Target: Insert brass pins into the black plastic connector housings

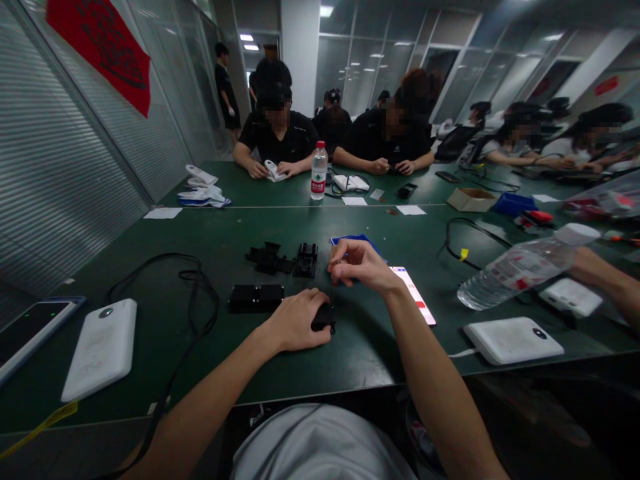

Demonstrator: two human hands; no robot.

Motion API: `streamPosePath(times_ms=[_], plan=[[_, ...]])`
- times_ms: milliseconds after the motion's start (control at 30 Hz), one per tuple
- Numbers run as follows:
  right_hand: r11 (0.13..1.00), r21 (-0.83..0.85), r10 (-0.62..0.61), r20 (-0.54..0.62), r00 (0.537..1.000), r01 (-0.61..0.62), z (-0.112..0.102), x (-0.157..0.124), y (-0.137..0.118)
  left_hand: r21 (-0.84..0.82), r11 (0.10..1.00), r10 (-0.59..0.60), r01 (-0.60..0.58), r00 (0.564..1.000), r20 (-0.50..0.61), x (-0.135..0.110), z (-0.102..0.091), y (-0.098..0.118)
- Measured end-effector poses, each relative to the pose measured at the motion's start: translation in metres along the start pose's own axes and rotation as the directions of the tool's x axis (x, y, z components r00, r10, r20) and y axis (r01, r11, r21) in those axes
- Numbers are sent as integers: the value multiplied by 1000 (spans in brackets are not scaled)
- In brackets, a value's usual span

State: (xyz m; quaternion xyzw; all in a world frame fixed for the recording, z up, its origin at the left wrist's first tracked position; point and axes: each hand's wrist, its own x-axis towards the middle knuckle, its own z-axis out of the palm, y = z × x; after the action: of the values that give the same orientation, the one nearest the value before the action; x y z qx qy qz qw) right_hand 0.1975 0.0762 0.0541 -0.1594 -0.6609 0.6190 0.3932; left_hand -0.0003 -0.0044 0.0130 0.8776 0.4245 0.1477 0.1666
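My left hand (299, 319) is closed around a small black plastic part (324, 316) and holds it down on the green table. Above it, my right hand (359, 262) pinches a slim tool with fingertips and thumb. Its thin dark shaft (333, 293) points down at the black part and looks like a small screwdriver's; the handle is mostly hidden. Just left of my hands lies a black rectangular block (256, 297). Behind it are a black clip-like part (306, 259) and several loose black pieces (270, 257).
A lit phone (414, 297) and a blue tray (357, 240) lie by my right hand. White power banks (103, 347) (514, 340) flank me, with a black cable (200, 273) at left. A water bottle (525, 267) tilts at right. Two people sit opposite; a neighbour's arm (607, 280) reaches in.
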Motion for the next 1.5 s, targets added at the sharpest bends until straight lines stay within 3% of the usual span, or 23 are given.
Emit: streamPosePath(times_ms=[600,1033,1500], plan=[[991,-97,106,126,986,-94,-10,-8,-15,28,999,27,-27,1000,-1,0,-1,0],[985,-44,168,-2,986,-168,-9,-1,-15,59,998,35,-36,999,3,-1,0,0],[966,-202,137,-136,981,-163,-13,-6,-23,47,998,35,-36,999,10,2,0,0]])
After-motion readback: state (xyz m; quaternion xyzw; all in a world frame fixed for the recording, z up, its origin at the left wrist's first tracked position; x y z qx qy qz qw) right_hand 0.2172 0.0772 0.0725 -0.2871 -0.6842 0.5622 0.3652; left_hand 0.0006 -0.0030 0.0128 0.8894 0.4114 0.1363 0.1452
